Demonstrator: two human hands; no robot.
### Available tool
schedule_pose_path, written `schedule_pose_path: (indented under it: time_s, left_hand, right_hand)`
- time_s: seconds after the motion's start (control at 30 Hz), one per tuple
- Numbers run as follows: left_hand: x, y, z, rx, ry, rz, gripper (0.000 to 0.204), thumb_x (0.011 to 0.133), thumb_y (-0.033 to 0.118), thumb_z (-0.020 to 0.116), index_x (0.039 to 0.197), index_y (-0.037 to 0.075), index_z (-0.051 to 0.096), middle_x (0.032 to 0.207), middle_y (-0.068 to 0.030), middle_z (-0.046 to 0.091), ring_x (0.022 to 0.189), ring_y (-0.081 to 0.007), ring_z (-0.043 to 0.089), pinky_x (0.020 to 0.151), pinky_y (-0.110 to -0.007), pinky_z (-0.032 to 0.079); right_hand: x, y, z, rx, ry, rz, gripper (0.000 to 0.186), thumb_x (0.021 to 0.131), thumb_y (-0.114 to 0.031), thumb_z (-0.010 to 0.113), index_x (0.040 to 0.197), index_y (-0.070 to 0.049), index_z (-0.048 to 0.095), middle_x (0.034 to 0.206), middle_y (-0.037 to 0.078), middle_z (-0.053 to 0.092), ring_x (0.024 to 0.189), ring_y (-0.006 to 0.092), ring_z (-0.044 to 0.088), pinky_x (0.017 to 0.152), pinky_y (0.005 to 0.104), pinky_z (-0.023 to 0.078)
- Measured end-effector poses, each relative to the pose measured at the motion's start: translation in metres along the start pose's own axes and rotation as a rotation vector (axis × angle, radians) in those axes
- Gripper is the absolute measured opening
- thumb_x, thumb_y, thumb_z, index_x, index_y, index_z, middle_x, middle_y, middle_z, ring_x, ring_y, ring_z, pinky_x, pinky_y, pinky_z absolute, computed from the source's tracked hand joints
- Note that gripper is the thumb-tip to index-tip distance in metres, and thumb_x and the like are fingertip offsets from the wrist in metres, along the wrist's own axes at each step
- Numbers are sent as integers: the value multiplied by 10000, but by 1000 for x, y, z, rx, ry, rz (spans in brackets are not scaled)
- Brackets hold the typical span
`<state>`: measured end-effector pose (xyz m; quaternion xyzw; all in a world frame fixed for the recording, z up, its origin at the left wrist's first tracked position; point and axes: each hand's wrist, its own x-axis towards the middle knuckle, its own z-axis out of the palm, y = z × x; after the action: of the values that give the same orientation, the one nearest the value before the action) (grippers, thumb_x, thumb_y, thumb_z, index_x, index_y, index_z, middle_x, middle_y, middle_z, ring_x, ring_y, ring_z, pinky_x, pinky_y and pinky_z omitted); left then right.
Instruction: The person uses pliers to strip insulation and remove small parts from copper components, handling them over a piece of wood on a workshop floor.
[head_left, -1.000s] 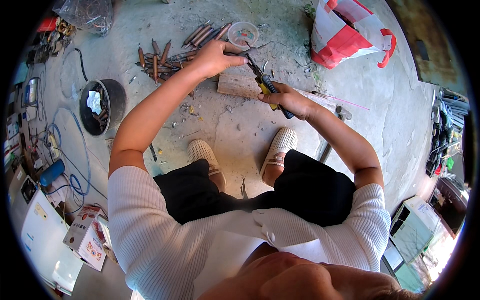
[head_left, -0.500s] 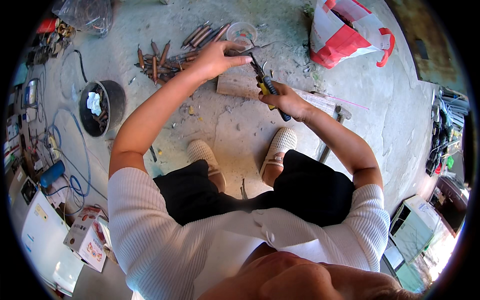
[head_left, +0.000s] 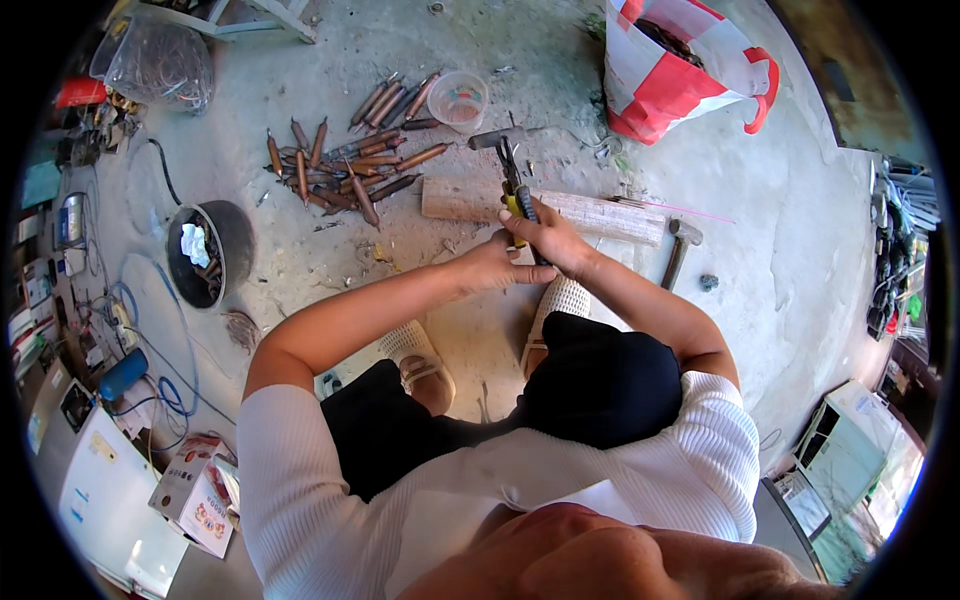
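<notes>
My right hand point(head_left: 560, 240) is closed round the yellow-and-black handles of a pair of pliers point(head_left: 517, 200). Fingers of my left hand point(head_left: 485, 268) meet the lower end of those handles, closed against them. The jaws point away from me and hold a dull brown metal cylinder point(head_left: 492, 137), from which a thin tube runs to the right. Below the jaws lies a wooden block point(head_left: 590, 213) on the floor. To its left, several copper-coloured cylinders with narrowed ends point(head_left: 365, 200) lie in a loose heap.
A clear plastic tub point(head_left: 458, 101) stands behind the heap. A hammer point(head_left: 680, 250) lies right of the block. At the back right is a red-and-white bag point(head_left: 690, 80); at left, a black bucket point(head_left: 235, 250) with cylinders inside. Hoses point(head_left: 185, 330) trail along the left.
My left hand has left the cylinder and come back toward me to the pliers' handles. The pliers have come slightly nearer, with the cylinder in their jaws.
</notes>
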<state>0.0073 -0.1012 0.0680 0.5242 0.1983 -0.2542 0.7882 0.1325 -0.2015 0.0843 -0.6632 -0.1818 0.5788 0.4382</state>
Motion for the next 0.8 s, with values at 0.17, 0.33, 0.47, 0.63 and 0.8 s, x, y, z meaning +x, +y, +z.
schedule_pose_path:
  time_s: [0.17, 0.33, 0.47, 0.63, 0.8]
  left_hand:
    - [13, -22, -9, -28, 66, 78, 1093, 719, 406, 806, 1439, -28, 107, 1381, -187, 386, 1304, -278, 366, 1042, -369, 367]
    - [9, -16, -3, 23, 200, 74, 1007, 656, 494, 815, 1334, -22, 279, 1202, -130, 473, 1022, -220, 460, 854, -335, 410]
    - [-3, 3, 8, 153, 380, 188, 816, 680, 331, 815, 1302, -2, 406, 1231, -151, 518, 1158, -260, 508, 977, -396, 411]
    - [-4, -2, 11, 250, 496, 163, 952, 603, 366, 864, 1336, 7, 374, 1289, -167, 488, 1209, -293, 487, 1010, -392, 396]
    - [0, -18, 12, 260, 565, 224, 1006, 573, 343, 891, 1349, -4, 353, 1300, -182, 480, 1228, -307, 482, 1022, -399, 395]
  right_hand:
    - [15, -1, 2, 47, -78, -13, 537, 925, -370, 598, 1282, 16, 486, 1101, 91, 588, 1022, 163, 527, 895, 292, 417]
    - [18, -14, -1, 191, -163, 7, 557, 919, -348, 606, 1324, 7, 463, 1110, 72, 552, 966, 152, 501, 859, 294, 412]
    - [15, -12, 0, 145, -183, -12, 554, 903, -276, 630, 1347, 1, 448, 1180, 78, 545, 1042, 155, 503, 907, 291, 400]
    - [26, 18, 0, 154, -189, 53, 490, 894, -176, 646, 1323, -4, 483, 1200, 71, 585, 1102, 162, 531, 975, 306, 397]
    - [26, 23, 4, 136, -158, -20, 427, 913, -152, 611, 1296, 1, 499, 1195, 73, 594, 1122, 166, 526, 987, 302, 383]
